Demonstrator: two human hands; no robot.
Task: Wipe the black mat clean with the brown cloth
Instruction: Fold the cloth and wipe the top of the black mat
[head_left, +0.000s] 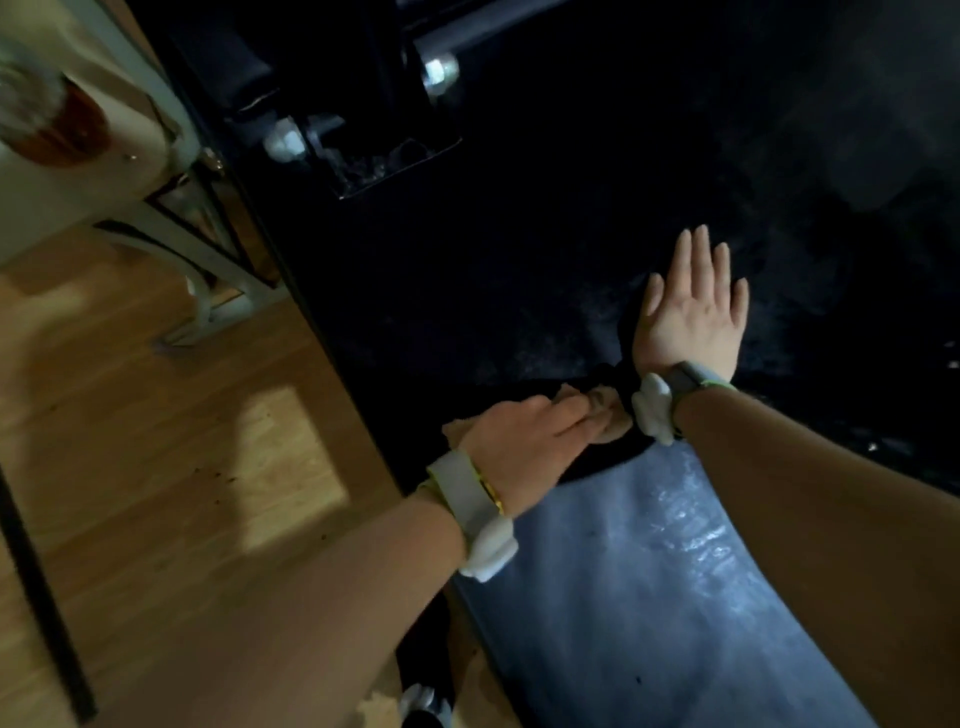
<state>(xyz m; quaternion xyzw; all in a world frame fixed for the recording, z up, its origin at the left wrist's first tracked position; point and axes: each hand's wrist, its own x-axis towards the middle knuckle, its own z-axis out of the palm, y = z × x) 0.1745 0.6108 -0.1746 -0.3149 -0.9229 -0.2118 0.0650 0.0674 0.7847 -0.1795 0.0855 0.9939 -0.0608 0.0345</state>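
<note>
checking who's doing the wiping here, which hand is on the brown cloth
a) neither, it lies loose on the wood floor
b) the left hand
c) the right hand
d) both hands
b: the left hand lies on the brown cloth on the black mat, while the right hand rests flat on the mat beyond it with straight fingers and no cloth under it.

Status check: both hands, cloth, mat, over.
Left hand flat on brown cloth. Right hand flat on black mat. Black machine base ahead.
</note>
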